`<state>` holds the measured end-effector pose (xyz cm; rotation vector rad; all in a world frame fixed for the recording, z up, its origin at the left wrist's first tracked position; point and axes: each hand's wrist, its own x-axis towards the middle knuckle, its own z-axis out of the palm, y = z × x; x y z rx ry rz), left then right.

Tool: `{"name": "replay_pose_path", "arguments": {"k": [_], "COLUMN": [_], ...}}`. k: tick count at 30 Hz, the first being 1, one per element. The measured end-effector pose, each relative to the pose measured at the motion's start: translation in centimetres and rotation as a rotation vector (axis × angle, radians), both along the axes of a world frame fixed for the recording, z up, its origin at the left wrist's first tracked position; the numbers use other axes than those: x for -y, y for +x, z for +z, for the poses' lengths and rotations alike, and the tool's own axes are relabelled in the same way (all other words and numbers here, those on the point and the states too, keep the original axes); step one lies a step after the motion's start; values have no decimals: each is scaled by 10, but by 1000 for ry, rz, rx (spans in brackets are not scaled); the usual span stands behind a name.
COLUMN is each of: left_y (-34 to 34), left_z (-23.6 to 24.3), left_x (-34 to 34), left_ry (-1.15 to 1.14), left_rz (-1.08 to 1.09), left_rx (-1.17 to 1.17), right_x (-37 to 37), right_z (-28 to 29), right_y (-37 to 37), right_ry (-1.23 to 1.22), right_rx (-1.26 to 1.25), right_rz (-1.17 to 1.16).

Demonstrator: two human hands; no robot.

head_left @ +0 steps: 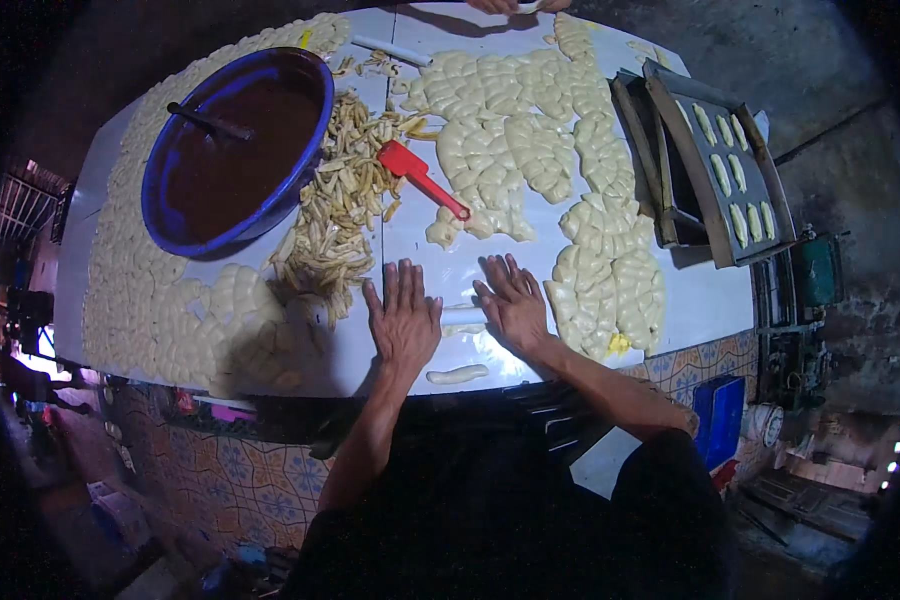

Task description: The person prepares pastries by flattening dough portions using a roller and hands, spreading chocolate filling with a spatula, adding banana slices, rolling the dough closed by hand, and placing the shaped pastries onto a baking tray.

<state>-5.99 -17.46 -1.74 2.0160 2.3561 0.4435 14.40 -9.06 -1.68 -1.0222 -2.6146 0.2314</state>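
Palms down, both hands rest over a white rolling pin near the middle of the tabletop's near edge. The left hand covers the pin's left end, its fingers fairly straight and slightly parted; the right hand lies on the other end, fingers more spread and angled inward. Neither pinches anything, and the flat hold probably lets the pin turn freely under even pressure. A dough piece shows beneath the pin; how thin it is, I cannot tell. A plump dough roll lies just beside, closer to the near edge.

Toward the left edge stands a blue basin of brown mixture, a dark-handled tool leaning in it. Pale cut strips are heaped against its right side, likely so both stay within reach. A red scoop lies between the strips and the central dough sheet. More dough pieces run along the right side, apparently spread in one layer to keep them easy to pick. At the right edge, a tray carries spaced rolls, perhaps parted against sticking.
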Motion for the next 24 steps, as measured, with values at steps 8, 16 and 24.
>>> {"name": "replay_pose_path", "arguments": {"k": [8, 16, 24], "left_y": [-36, -45, -4], "left_z": [-4, -12, -32], "left_x": [-112, -10, 102], "left_ry": [71, 179, 112], "left_rz": [247, -223, -113], "left_rx": [-68, 279, 151], "right_x": [-48, -22, 56], "right_z": [18, 17, -12], "right_y": [-31, 8, 56], "right_ry": [17, -153, -132], "right_rx": [-25, -264, -237], "right_rz": [-208, 53, 91]}}
